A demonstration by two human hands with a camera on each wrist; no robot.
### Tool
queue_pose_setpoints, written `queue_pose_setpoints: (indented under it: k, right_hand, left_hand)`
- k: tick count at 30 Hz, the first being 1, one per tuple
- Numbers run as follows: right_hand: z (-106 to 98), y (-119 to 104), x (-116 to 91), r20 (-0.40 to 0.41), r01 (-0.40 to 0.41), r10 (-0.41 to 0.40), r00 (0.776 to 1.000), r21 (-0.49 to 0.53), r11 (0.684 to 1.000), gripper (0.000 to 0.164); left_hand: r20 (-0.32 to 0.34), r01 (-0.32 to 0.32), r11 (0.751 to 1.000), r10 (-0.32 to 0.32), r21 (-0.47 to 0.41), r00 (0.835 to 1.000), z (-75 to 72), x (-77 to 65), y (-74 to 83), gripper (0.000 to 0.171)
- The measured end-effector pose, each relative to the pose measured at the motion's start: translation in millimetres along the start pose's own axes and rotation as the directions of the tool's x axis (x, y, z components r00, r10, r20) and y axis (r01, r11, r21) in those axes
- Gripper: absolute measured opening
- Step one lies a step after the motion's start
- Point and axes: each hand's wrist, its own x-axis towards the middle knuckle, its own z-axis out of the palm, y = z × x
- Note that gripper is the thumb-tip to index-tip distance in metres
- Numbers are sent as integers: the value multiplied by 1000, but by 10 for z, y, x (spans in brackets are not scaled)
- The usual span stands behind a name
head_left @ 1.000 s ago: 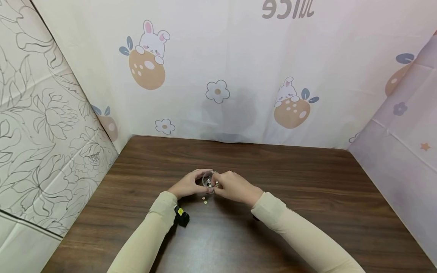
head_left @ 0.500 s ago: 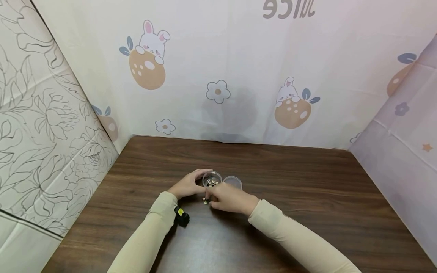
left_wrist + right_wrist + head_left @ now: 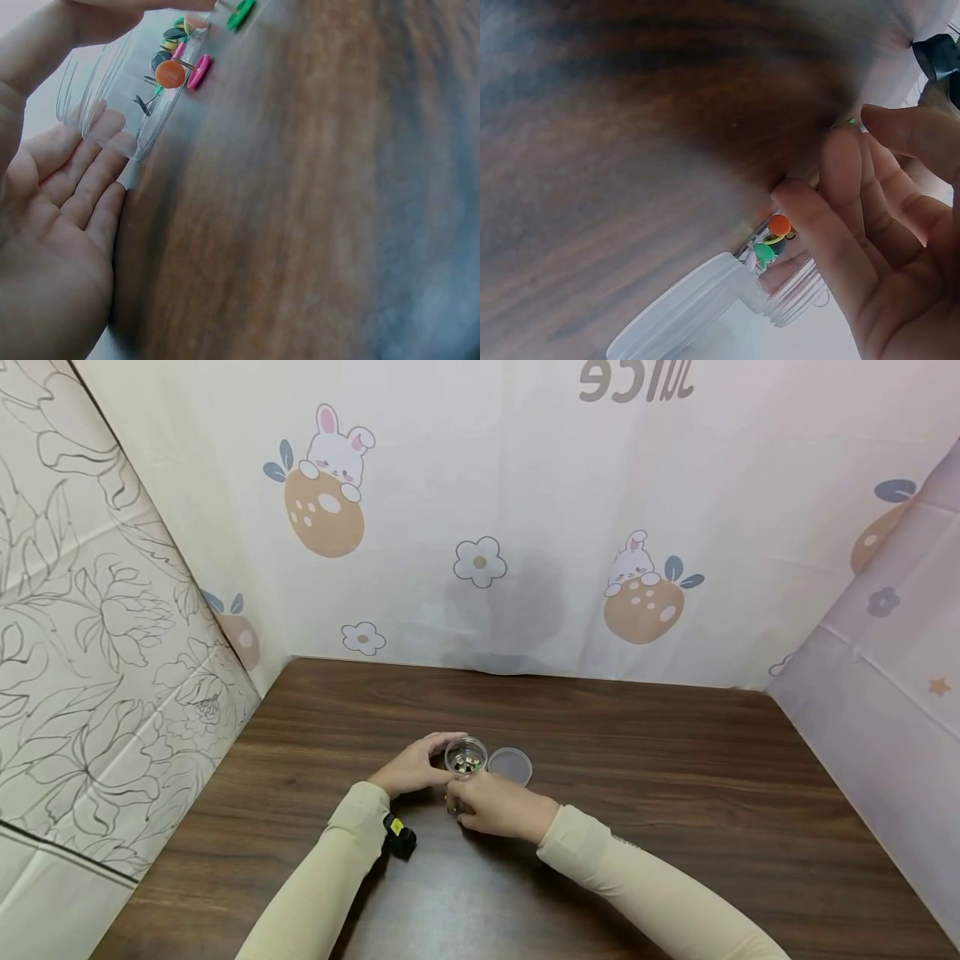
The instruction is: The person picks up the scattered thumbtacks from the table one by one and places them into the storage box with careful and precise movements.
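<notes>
A small clear plastic jar (image 3: pixel 466 753) with several coloured thumbtacks (image 3: pixel 170 73) inside stands near the middle of the table. My left hand (image 3: pixel 411 767) holds it from the left, fingers behind and thumb in front. Right beside the jar, my right hand (image 3: pixel 495 806) is low over the table with fingers bent, thumb tip and index tip slightly apart. A loose tack (image 3: pixel 452 810) shows at its fingertips; a green speck (image 3: pixel 851 121) shows there in the right wrist view. A green tack (image 3: pixel 241 13) lies outside the jar in the left wrist view.
The jar's round clear lid (image 3: pixel 511 767) lies on the table just right of the jar. A black wrist camera (image 3: pixel 401 839) with a yellow mark sits under the left sleeve. Brown wooden table (image 3: pixel 675 760) extends around; patterned cloth (image 3: pixel 540 527) hangs behind it.
My right hand has come out of the jar and moved toward the near side, onto the loose tacks on the table. The lid has come into view. My left hand stays on the jar.
</notes>
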Motion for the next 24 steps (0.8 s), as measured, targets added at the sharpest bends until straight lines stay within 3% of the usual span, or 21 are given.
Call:
queue_pose_setpoints:
  k: [6,13,24]
  right_hand:
    - [10,0,-7,-14,-2,2,1000,-7,1000,7]
    - [21,-1,-8,-47,8,-12,999,-66,998,15]
    - [-32,-15,-30,-19,23,-24,1000,-56,998,17]
  left_hand:
    - [-7,-7,1000,7,-6,1000,6,11,-26,71]
    - [-51,1,1000,0,14,999,46,106,-350,75]
    - [-42,24,1000,-25,-12,999,48,110,-351,73]
